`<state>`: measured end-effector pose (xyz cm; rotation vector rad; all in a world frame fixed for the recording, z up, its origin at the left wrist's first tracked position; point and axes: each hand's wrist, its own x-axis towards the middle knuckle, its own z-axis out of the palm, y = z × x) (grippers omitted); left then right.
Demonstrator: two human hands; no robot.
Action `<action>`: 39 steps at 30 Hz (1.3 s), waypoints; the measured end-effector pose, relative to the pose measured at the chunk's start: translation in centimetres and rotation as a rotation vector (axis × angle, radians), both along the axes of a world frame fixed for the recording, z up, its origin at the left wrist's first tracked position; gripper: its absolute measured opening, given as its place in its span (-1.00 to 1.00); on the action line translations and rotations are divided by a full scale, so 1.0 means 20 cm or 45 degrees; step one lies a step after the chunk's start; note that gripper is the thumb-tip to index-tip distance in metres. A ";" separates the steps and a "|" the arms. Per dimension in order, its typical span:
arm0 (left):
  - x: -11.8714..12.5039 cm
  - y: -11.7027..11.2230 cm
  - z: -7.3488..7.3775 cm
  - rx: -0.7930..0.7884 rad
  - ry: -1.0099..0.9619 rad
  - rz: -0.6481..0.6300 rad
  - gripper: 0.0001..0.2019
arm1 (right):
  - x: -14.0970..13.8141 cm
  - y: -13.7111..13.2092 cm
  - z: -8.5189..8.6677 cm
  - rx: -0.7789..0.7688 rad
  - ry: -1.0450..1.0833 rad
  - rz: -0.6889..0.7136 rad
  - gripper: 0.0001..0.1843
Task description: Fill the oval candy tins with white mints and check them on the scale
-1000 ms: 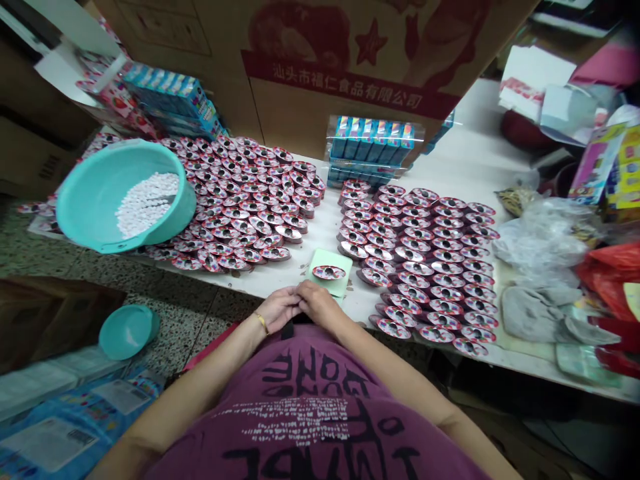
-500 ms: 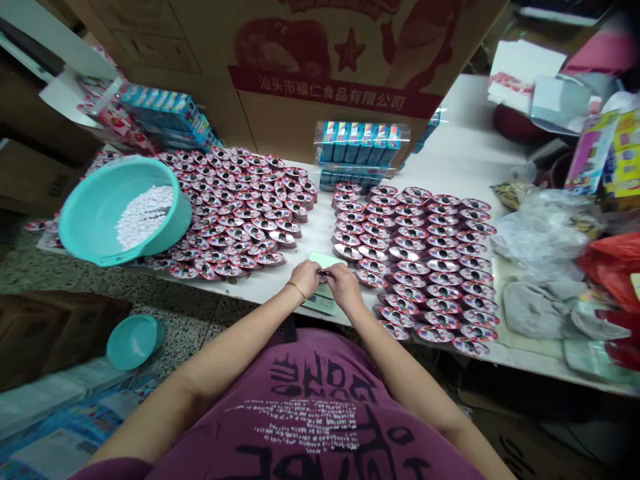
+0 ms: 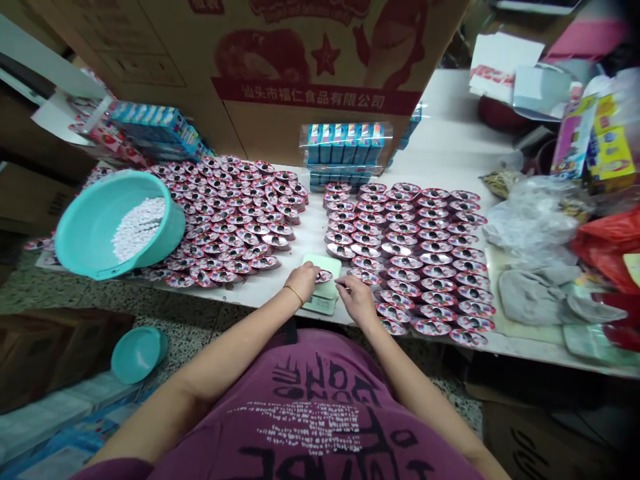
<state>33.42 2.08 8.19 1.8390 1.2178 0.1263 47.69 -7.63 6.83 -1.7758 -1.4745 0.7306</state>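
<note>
My left hand (image 3: 303,281) is closed on a small oval carton (image 3: 324,276) with a red printed rim, held over a pale green kitchen scale (image 3: 327,303). To its right, my right hand (image 3: 357,299) is apart from that carton, its thumb and fingertips drawn together; anything between them is too small to make out. Many like cartons with dark central openings stand in columns (image 3: 400,250) right of the scale. A looser crowd of them (image 3: 225,220) covers the table on the left.
A turquoise basin (image 3: 85,230) holding small white pieces (image 3: 137,230) stands on the left. Behind are a large cardboard box (image 3: 280,127) and wrapped blue packs (image 3: 345,143). Clear plastic bags (image 3: 535,213) and a grey cloth (image 3: 533,297) lie at right; a smaller turquoise basin (image 3: 137,353) sits lower left.
My right hand has drawn away to the right from my left hand. The carton now shows in my left fingers, over the scale. The whole view has shifted slightly.
</note>
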 end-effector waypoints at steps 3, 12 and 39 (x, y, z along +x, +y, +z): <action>0.00 0.00 0.00 0.015 -0.002 -0.003 -0.83 | 0.00 0.00 0.00 -0.004 -0.004 0.008 -0.81; -0.10 0.07 0.04 -0.060 -0.171 0.263 -0.89 | 0.03 -0.05 -0.03 -0.045 -0.030 -0.040 -0.80; -0.08 -0.01 -0.01 0.205 -0.220 -0.161 -0.79 | -0.02 0.01 -0.08 -0.066 -0.043 -0.007 -0.77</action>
